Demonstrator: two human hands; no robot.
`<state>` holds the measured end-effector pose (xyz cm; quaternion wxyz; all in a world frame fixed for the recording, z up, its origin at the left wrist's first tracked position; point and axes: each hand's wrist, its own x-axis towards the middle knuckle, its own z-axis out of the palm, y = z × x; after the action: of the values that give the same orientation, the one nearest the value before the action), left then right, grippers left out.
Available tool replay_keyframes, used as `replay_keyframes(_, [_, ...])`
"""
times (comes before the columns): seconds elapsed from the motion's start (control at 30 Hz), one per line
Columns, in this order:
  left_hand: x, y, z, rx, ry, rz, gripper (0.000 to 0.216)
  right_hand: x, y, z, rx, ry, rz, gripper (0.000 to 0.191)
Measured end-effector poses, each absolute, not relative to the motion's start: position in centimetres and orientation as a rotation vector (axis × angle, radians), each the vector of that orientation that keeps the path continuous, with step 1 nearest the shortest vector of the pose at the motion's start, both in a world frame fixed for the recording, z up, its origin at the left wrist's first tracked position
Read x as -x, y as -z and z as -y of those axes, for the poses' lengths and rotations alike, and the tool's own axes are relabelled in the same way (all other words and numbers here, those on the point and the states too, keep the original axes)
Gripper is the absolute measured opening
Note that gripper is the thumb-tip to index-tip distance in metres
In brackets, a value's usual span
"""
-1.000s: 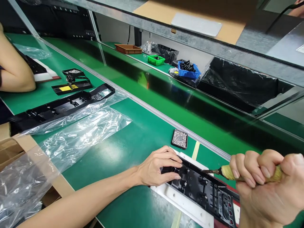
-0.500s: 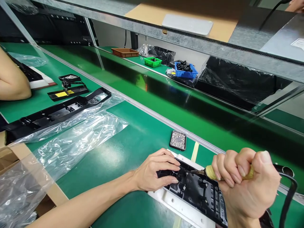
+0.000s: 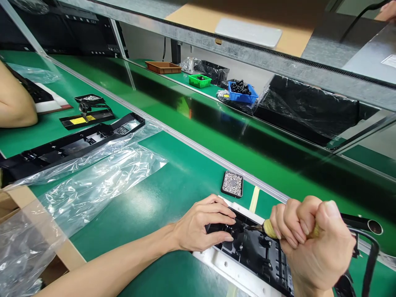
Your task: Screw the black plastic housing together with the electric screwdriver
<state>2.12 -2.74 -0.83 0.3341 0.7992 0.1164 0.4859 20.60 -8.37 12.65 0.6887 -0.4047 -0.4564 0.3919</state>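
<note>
My right hand point(image 3: 318, 241) is closed in a fist around the yellow-wrapped handle of a soldering iron point(image 3: 268, 229). Its dark tip meets a black plastic panel point(image 3: 255, 247), close to the fingers of my left hand point(image 3: 206, 225). The left hand lies across the panel's left end, fingers stretched and thumb apart, touching it from above. Several small metal inserts show in the panel. Beneath it is a white fixture point(image 3: 229, 266). Just beyond stands a small black tray of metal inserts point(image 3: 232, 184). The panel's right end is hidden by my right hand.
At right are a metal tube point(image 3: 373, 226) and black cord point(image 3: 371, 264). Plastic film point(image 3: 108, 173), a long black part point(image 3: 71, 144) and a cardboard box point(image 3: 46, 231) lie left. Another person's arm point(image 3: 15, 101) is far left. A shelf point(image 3: 198, 31) overhangs the back.
My right hand has moved slightly left with the soldering iron, and its tip now sits a little lower on the panel. My left hand stays in place on the panel.
</note>
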Motion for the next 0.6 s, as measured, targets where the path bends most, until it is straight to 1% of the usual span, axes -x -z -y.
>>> replay_keyframes(0.3, [-2.1,0.9,2.7,-2.100,-1.263,-0.302,0.032,-20.3,-12.3,8.5,0.919,-0.866,1.002,0.046])
replay_keyframes(0.6, [-2.1,1.0,2.8,-2.090,-1.270,-0.311,0.031,-19.4,-11.9,8.4,0.915,-0.847,1.053,0.051])
